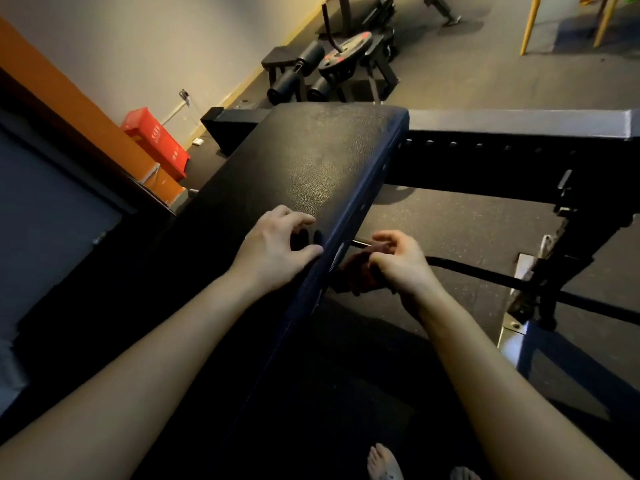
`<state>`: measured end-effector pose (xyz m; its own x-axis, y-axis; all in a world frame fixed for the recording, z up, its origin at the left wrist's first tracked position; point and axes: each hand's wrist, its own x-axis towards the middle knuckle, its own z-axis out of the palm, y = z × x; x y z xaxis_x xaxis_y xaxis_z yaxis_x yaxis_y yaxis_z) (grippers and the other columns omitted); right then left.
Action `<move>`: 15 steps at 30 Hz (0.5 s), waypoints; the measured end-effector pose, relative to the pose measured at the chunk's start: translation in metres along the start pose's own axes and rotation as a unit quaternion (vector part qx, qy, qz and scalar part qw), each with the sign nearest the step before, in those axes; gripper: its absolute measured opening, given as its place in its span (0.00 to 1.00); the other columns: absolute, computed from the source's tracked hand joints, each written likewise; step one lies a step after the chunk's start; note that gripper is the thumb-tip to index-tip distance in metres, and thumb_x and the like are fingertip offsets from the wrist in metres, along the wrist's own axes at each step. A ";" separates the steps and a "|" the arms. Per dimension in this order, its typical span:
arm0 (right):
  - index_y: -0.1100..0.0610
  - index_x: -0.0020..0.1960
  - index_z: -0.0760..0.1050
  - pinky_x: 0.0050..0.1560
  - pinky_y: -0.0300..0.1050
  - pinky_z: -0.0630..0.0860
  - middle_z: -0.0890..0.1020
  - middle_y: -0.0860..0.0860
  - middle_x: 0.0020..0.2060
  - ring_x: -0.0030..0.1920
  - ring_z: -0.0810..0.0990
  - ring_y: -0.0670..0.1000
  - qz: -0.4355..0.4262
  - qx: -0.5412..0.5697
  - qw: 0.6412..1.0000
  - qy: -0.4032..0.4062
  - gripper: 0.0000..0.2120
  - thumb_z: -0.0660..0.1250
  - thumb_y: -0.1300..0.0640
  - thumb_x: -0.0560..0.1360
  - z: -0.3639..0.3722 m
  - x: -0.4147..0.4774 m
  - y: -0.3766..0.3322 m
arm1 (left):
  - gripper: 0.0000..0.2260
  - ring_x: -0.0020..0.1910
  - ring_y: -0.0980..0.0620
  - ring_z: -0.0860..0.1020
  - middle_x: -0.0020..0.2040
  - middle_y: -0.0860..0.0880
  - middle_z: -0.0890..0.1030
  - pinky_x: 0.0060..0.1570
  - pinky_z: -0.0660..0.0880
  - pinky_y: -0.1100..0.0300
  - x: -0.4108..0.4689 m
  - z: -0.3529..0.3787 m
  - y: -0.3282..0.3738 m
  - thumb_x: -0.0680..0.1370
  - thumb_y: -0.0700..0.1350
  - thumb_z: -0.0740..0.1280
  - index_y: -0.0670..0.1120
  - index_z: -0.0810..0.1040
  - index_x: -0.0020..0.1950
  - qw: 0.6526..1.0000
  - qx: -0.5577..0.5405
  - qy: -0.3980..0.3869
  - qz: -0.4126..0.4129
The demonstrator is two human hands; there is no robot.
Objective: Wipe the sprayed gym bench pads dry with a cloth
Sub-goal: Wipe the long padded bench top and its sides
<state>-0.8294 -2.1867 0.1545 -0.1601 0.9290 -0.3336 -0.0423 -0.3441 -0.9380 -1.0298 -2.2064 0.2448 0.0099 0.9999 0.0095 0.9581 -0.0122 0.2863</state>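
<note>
Gripping a dark reddish cloth, right hand; left hand splayed on pebbled black pad.

Dark speckled rubber gym floor w/ pale plaster wall at left, yellow strip at its base. Red plastic box by wall. Black weight machine w/ roller pads further back. Yellow wooden chair legs top right. Dim, warm light.
</note>
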 end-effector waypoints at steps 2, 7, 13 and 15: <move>0.57 0.63 0.73 0.49 0.44 0.83 0.80 0.53 0.53 0.52 0.81 0.49 -0.035 0.002 0.997 0.072 0.18 0.71 0.66 0.75 0.008 0.008 0.001 | 0.28 0.66 0.53 0.71 0.66 0.54 0.75 0.67 0.69 0.51 0.011 -0.004 -0.008 0.74 0.60 0.74 0.54 0.76 0.71 0.998 0.023 -0.057 0.027; 0.56 0.57 0.80 0.56 0.54 0.83 0.85 0.51 0.49 0.52 0.84 0.49 -0.081 0.045 0.982 0.166 0.10 0.73 0.59 0.76 0.036 0.026 0.008 | 0.31 0.69 0.53 0.68 0.69 0.56 0.72 0.72 0.65 0.46 0.020 -0.002 -0.018 0.74 0.64 0.72 0.55 0.73 0.74 0.995 0.049 -0.068 0.056; 0.57 0.51 0.81 0.47 0.32 0.75 0.84 0.45 0.41 0.42 0.81 0.38 -0.146 -0.023 0.983 0.113 0.06 0.72 0.65 0.76 0.076 -0.045 0.047 | 0.29 0.71 0.53 0.66 0.70 0.56 0.71 0.73 0.61 0.48 0.019 0.011 -0.029 0.76 0.62 0.71 0.55 0.73 0.75 0.995 0.034 -0.038 0.080; 0.57 0.50 0.81 0.47 0.31 0.74 0.84 0.44 0.41 0.43 0.82 0.39 -0.141 -0.032 0.987 0.076 0.06 0.72 0.65 0.75 0.088 -0.076 0.061 | 0.29 0.71 0.53 0.65 0.70 0.56 0.71 0.72 0.61 0.48 0.020 0.013 -0.032 0.76 0.63 0.70 0.55 0.73 0.75 0.995 0.039 -0.035 0.090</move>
<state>-0.9063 -2.2899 0.1308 -0.0017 0.9980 -0.0634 -0.0006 -0.0634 -0.9980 -1.0563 -2.1863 0.2234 0.1997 0.9797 -0.0141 0.9586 -0.1924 0.2100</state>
